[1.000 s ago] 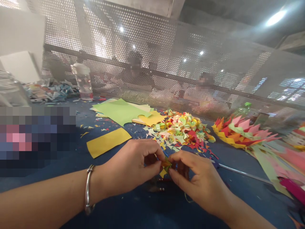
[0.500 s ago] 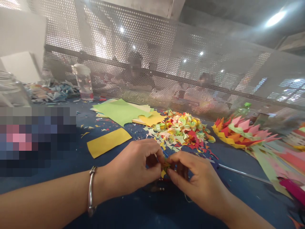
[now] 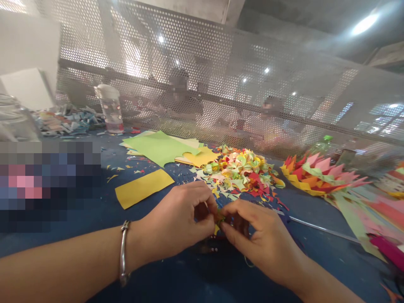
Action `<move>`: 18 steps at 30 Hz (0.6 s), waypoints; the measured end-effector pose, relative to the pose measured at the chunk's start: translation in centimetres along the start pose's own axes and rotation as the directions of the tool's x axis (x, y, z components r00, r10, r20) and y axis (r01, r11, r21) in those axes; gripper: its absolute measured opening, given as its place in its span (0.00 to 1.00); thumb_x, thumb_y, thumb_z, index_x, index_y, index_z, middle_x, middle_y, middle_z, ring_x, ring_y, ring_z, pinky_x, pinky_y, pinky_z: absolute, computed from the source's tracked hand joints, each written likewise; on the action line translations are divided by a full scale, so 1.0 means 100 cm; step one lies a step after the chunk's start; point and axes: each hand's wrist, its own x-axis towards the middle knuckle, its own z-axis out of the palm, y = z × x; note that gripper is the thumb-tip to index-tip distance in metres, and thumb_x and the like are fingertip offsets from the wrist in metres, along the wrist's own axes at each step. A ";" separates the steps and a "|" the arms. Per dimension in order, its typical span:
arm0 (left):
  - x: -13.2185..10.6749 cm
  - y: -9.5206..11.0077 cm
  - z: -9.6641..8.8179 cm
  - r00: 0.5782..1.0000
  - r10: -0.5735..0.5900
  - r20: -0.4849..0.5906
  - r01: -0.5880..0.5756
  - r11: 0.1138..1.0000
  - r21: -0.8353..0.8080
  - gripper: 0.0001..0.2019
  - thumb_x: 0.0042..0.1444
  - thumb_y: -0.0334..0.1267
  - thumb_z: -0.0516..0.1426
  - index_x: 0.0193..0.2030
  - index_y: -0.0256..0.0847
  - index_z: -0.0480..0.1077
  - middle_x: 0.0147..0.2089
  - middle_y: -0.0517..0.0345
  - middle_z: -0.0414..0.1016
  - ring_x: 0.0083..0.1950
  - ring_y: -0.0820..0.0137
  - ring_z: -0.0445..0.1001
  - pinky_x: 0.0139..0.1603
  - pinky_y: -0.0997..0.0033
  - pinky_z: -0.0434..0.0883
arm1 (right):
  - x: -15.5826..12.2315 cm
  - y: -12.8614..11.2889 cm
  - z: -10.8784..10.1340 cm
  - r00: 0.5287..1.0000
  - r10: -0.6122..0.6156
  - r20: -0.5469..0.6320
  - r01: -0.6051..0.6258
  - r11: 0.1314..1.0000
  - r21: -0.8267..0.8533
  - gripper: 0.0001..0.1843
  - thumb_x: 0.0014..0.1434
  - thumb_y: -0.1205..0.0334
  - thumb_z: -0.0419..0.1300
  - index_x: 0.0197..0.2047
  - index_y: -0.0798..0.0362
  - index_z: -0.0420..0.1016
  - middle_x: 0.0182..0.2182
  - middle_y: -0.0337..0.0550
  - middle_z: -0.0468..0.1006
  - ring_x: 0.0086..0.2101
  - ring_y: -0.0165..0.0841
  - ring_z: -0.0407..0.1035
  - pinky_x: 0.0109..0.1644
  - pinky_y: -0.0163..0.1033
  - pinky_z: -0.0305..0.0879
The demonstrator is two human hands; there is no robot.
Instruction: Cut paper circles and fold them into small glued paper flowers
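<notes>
Both hands meet low in the middle of the head view, pinching a small piece of coloured paper [image 3: 218,216] in yellow, orange and green. My left hand [image 3: 179,223], with a silver bangle at the wrist, grips it between thumb and forefinger. On the other side, my right hand [image 3: 263,240] pinches it with fingertips; most of the piece is hidden behind the fingers. Just beyond the hands lies a heap of small cut and curled paper pieces [image 3: 243,168]. A yellow paper strip [image 3: 144,188] rests left of it, near green paper sheets [image 3: 162,147].
A spiky folded-paper stack [image 3: 322,172] stands right, beside flat coloured sheets [image 3: 356,219] and a thin metal rod [image 3: 325,229]. A clear bottle with white lid [image 3: 110,108] is at back left. A perforated metal screen [image 3: 214,71] closes the far side, with people behind it.
Almost nothing differs. Both hands stay in place on the paper piece, with only a slight shift of the left hand and wrist.
</notes>
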 end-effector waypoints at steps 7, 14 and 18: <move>-0.001 0.000 0.001 1.000 -0.005 0.019 0.005 0.999 -0.035 0.07 0.46 0.25 0.55 0.30 0.39 0.70 0.32 0.62 0.69 0.32 0.75 0.68 0.31 0.75 0.66 | -0.001 0.002 0.001 1.000 -0.010 -0.019 0.010 1.000 -0.015 0.02 0.61 0.66 0.59 0.37 0.52 0.74 0.26 0.34 0.72 0.24 0.26 0.66 0.28 0.32 0.63; 0.000 -0.002 0.002 0.999 -0.024 0.041 0.028 0.994 -0.109 0.07 0.47 0.25 0.56 0.31 0.39 0.71 0.35 0.61 0.69 0.32 0.76 0.70 0.32 0.76 0.69 | 0.001 0.001 0.002 0.999 0.003 -0.042 -0.003 1.000 -0.008 0.03 0.60 0.66 0.59 0.36 0.52 0.74 0.26 0.34 0.73 0.23 0.27 0.65 0.27 0.32 0.63; -0.001 -0.002 0.002 0.999 -0.035 0.031 0.038 0.992 -0.118 0.07 0.47 0.25 0.56 0.31 0.39 0.72 0.36 0.60 0.70 0.34 0.75 0.71 0.34 0.76 0.69 | 0.001 0.000 0.001 0.998 0.005 -0.061 -0.006 1.000 -0.010 0.02 0.60 0.66 0.59 0.36 0.52 0.74 0.26 0.34 0.73 0.23 0.26 0.65 0.27 0.32 0.63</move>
